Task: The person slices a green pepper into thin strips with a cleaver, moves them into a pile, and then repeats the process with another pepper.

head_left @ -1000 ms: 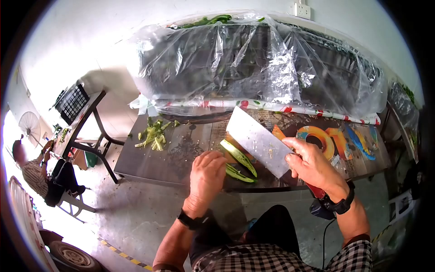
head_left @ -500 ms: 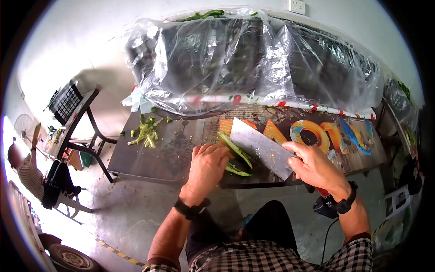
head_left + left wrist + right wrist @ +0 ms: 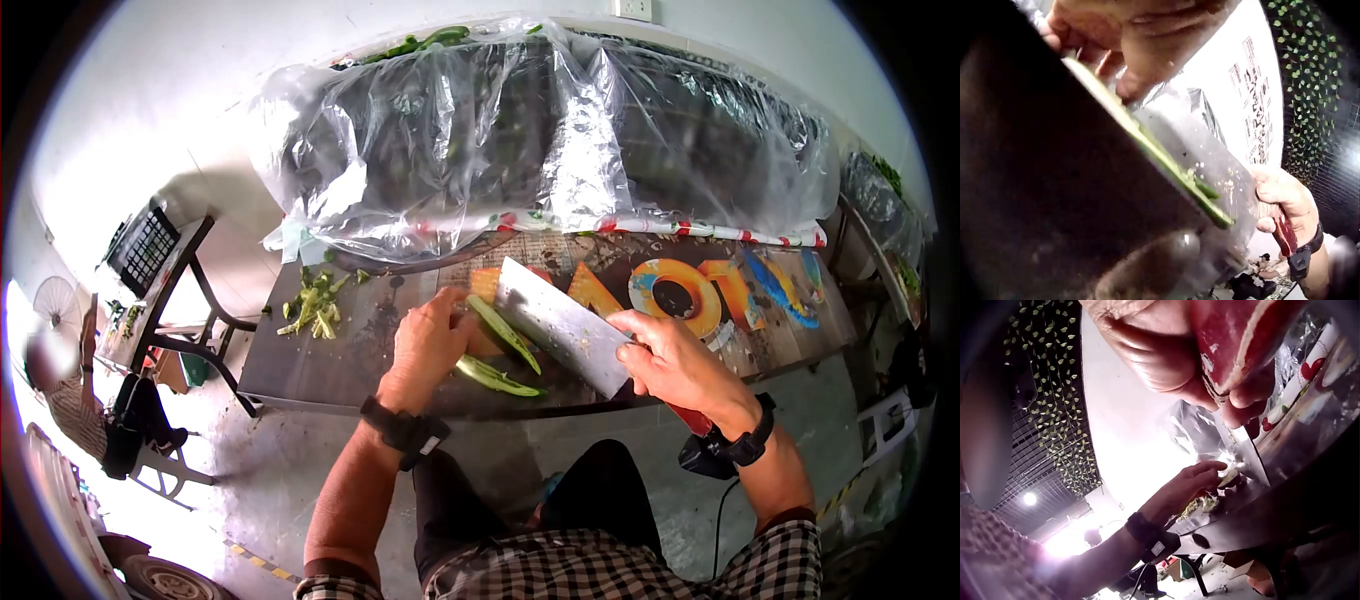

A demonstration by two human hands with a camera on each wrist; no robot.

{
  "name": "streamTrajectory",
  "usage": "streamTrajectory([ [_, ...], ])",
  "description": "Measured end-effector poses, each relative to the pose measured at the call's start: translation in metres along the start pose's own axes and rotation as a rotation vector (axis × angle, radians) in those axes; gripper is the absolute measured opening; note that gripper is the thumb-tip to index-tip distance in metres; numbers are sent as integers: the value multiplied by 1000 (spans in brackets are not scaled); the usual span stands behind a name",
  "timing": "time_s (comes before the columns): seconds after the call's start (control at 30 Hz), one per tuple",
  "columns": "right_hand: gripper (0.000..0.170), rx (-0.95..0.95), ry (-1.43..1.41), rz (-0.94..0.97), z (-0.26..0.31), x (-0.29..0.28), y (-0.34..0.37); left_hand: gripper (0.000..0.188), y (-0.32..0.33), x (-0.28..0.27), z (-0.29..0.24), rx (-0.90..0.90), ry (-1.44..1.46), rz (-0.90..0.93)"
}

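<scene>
Two long green vegetable halves with pale cut faces lie side by side on the table. My left hand [image 3: 425, 345] pinches the far end of the upper half [image 3: 505, 335]; in the left wrist view its thumb rests against that green strip [image 3: 1166, 162]. The lower half [image 3: 497, 377] lies nearer the table's front edge, just right of this hand. With my right hand [image 3: 675, 360] I grip a cleaver by its red handle [image 3: 1229, 344]. The broad metal blade [image 3: 560, 330] slants beside the upper half, small bits stuck to its face.
Chopped green pieces [image 3: 316, 303] lie at the table's left. Behind the work, clear plastic sheeting [image 3: 450, 150] covers dark crates. A patterned tabletop [image 3: 370, 360] ends close to my legs. Another person sits at far left beside a side table with a black crate [image 3: 145, 250].
My left hand has shifted left and away from me, to the upper half's far end. Both halves sit further left in view. The cleaver has come lower, closer to the upper half.
</scene>
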State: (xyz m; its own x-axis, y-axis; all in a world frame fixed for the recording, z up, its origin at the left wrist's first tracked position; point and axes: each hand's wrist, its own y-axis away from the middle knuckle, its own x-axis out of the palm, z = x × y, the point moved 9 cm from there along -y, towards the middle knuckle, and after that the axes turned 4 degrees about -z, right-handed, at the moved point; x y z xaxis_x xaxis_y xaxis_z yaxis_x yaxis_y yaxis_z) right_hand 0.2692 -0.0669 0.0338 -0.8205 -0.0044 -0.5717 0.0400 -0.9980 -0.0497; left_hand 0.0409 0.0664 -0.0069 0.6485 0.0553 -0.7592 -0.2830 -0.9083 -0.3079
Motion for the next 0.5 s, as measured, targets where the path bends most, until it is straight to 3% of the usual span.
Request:
streamTrajectory([
  [0.13,36,41,-37,19,0,2,-3,41,-2,-4,13,22,178,36],
  [0.23,36,10,16,9,-1,4,-9,37,-7,-9,21,25,134,28],
  [0.33,35,-21,31,6,1,6,-11,34,-13,4,30,-145,142,195],
  [0.4,35,-9,6,26,0,8,-12,32,-20,11,25,-69,79,240],
  [0.5,36,-28,5,43,-1,12,-16,34,-31,15,27,-150,-51,234],
])
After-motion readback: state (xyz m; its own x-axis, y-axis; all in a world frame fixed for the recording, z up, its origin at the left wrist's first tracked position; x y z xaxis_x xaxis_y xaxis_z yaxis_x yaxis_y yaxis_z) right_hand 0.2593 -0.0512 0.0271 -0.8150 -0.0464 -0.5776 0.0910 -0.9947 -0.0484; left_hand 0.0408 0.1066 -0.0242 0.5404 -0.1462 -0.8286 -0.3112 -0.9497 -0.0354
